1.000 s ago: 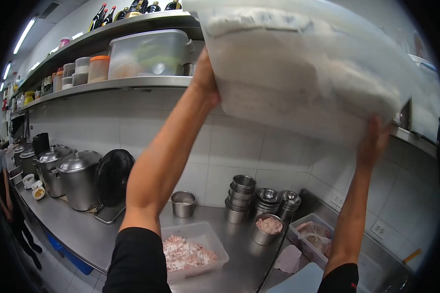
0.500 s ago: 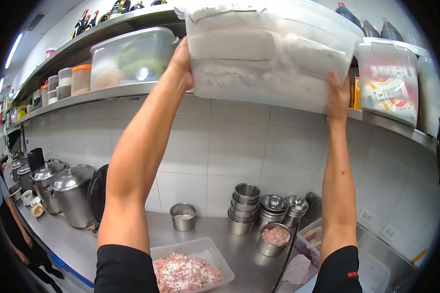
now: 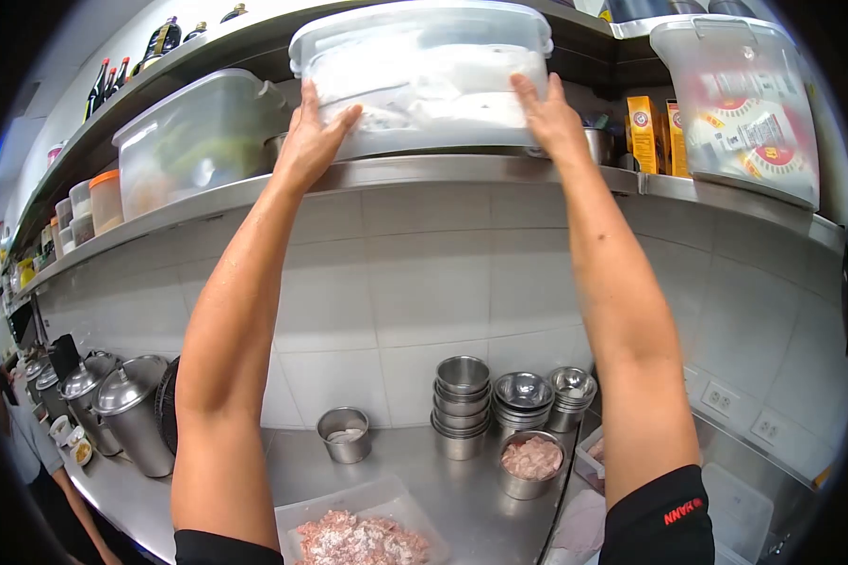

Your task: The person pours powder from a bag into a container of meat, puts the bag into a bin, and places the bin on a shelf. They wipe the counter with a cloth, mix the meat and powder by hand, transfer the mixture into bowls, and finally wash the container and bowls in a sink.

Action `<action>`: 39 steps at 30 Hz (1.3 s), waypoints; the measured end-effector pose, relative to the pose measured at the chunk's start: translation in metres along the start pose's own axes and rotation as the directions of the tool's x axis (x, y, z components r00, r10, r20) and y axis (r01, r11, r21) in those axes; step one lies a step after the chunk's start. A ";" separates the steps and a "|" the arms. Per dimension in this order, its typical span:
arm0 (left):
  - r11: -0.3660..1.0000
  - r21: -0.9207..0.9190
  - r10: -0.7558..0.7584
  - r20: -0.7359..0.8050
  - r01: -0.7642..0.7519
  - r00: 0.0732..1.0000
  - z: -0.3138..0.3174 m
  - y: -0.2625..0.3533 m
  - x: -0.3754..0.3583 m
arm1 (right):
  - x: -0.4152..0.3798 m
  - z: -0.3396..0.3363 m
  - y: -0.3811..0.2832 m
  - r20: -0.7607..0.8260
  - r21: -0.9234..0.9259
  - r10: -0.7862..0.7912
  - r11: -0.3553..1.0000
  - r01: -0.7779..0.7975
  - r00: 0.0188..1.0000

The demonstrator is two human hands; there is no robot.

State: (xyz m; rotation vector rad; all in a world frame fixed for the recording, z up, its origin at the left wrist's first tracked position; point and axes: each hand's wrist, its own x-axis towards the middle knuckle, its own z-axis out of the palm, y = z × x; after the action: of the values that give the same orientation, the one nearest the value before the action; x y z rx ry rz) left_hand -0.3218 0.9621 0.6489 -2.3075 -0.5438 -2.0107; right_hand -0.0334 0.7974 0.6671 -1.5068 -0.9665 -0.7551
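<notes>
A translucent plastic storage bin (image 3: pixel 429 80) with white bundles inside is at the upper shelf (image 3: pixel 462 170), its base at or just above the front lip. My left hand (image 3: pixel 313 139) presses against the bin's left side, thumb across the front. On the opposite end, my right hand (image 3: pixel 548 115) grips the lower right side, fingers on the front face. The two arms reach up over the counter. Below them, a plastic tub (image 3: pixel 415 501) contains raw meat dusted with white powder, and a metal pot (image 3: pixel 530 488) holds pale raw meat.
Another clear bin (image 3: pixel 193 141) stands left on the shelf; orange boxes (image 3: pixel 643 137) and a tall bin (image 3: pixel 740 113) stand right. Stacked metal pots (image 3: pixel 461 410) and bowls (image 3: pixel 523 394) line the counter's back. Lidded steel pots (image 3: pixel 132 414) and a person (image 3: pixel 52 485) are at left.
Both hands have moved the bin away from me onto or just over the shelf, so it looks smaller and further left. My view has shifted, and the orange boxes now show more fully.
</notes>
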 end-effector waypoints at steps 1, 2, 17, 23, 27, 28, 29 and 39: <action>0.991 0.124 -0.056 0.007 0.054 0.998 0.005 -0.007 0.002 | -0.005 0.007 -0.004 0.010 0.002 0.000 1.000 0.000 1.000; 0.971 0.231 -0.071 0.047 0.058 0.996 0.009 0.000 -0.001 | -0.011 0.012 -0.003 0.020 0.001 0.009 1.000 -0.009 1.000; 0.752 0.584 0.410 -0.051 -0.306 0.911 0.020 0.010 -0.057 | -0.082 0.017 0.053 0.020 -0.318 -0.455 0.841 0.437 0.890; 0.802 0.509 0.396 -0.063 -0.311 0.916 0.024 0.013 -0.090 | -0.107 -0.025 0.042 0.266 -0.334 -0.286 0.869 0.366 0.921; 0.805 0.491 0.403 -0.044 -0.331 0.914 0.014 0.011 -0.084 | -0.100 -0.029 0.025 0.327 -0.369 -0.209 0.869 0.328 0.922; 0.803 0.485 0.413 -0.036 -0.345 0.910 0.014 0.011 -0.085 | -0.102 -0.031 0.023 0.340 -0.377 -0.189 0.870 0.317 0.921; 0.797 0.515 0.358 0.019 -0.316 0.934 0.009 0.013 -0.085 | -0.102 -0.030 0.019 0.354 -0.388 -0.184 0.863 0.323 0.917; 0.681 0.570 0.464 0.149 -0.460 0.873 0.048 -0.072 -0.041 | -0.140 0.053 -0.054 0.193 -0.439 -0.016 0.893 0.101 0.981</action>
State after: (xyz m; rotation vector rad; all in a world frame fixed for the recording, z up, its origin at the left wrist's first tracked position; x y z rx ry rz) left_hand -0.3006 1.0316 0.5869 -1.8065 -0.4374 -1.3540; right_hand -0.1482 0.8281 0.5613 -1.9843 -1.0245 -0.9392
